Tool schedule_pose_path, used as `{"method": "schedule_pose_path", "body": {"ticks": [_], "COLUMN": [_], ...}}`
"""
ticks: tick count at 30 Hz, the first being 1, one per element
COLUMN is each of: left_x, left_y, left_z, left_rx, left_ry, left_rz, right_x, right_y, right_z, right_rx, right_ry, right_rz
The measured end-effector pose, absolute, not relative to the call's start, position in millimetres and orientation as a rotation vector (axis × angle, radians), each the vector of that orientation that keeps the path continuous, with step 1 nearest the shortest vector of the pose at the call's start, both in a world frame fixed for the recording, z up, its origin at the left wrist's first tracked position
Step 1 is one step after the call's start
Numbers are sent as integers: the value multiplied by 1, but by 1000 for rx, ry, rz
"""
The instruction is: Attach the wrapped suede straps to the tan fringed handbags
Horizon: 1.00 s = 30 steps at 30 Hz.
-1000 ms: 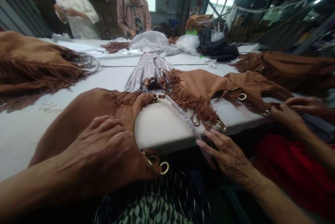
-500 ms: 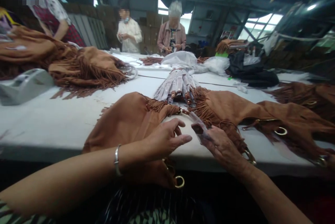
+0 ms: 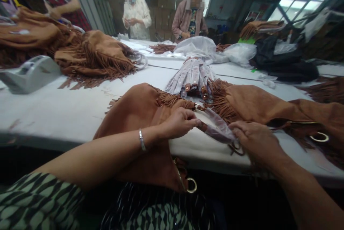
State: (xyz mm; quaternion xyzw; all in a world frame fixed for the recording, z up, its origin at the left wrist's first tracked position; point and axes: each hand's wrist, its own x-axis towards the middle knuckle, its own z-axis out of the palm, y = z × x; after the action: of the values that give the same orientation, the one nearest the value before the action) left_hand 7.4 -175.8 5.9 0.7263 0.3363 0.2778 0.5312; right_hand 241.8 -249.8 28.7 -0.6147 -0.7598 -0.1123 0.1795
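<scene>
Pinching with my left hand (image 3: 179, 123), I hold the near end of the plastic-wrapped strap (image 3: 219, 129) between thumb and fingers, at the point where it joins the brown suede fringe bag (image 3: 139, 115). My right hand (image 3: 255, 140) lies closed over the other end of the strap, at about 3 o'clock from the left one, on the white table (image 3: 53, 115). Half a second ago both hands were a little above the table with fingers loose; now they have come down and taken the strap, so the wrapped piece is stretched between them. The bag hangs over the table edge at 6 o'clock, its gold ring (image 3: 191, 185) dangling. A second fringe bag (image 3: 263, 108) lies at 2 o'clock, a bundle of wrapped straps (image 3: 192, 76) at 12 o'clock, a tape dispenser (image 3: 29, 74) at 10 o'clock
</scene>
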Motion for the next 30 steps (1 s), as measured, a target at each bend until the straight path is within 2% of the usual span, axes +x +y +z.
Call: {"method": "schedule_pose_path", "body": {"ticks": [2, 3, 6, 12, 18, 21, 24, 27, 30], "left_x": [7, 7, 10, -18, -57, -53, -49, -55, -60], "left_y": [-176, -176, -174, -197, -265, -276, -257, -219, -182], "left_z": [4, 3, 6, 23, 13, -5, -2, 28, 62], "left_rx": [1808, 1836, 1892, 2221, 2914, 3078, 2959, 2524, 2062], "left_ry": [787, 774, 732, 887, 238, 149, 148, 348, 469], "left_rz": [713, 727, 750, 622, 70, 71, 104, 202, 448], "right_x": [226, 214, 177, 167, 184, 184, 187, 192, 196], "right_y": [-250, -249, -245, -244, -238, -231, -233, -238, -233], "right_z": [32, 34, 32, 4, -18, -22, -21, -14, -2], "right_rx": [-1790, -1731, -1535, -1592, -1758, -1731, -1685, -1576, -1406], "right_ry": [-1998, -1977, -2117, -2132, -2009, -1956, -1875, -1656, -1415], "right_rz": [-423, -356, 127, 545, 586, 684, 818, 1061, 1185]}}
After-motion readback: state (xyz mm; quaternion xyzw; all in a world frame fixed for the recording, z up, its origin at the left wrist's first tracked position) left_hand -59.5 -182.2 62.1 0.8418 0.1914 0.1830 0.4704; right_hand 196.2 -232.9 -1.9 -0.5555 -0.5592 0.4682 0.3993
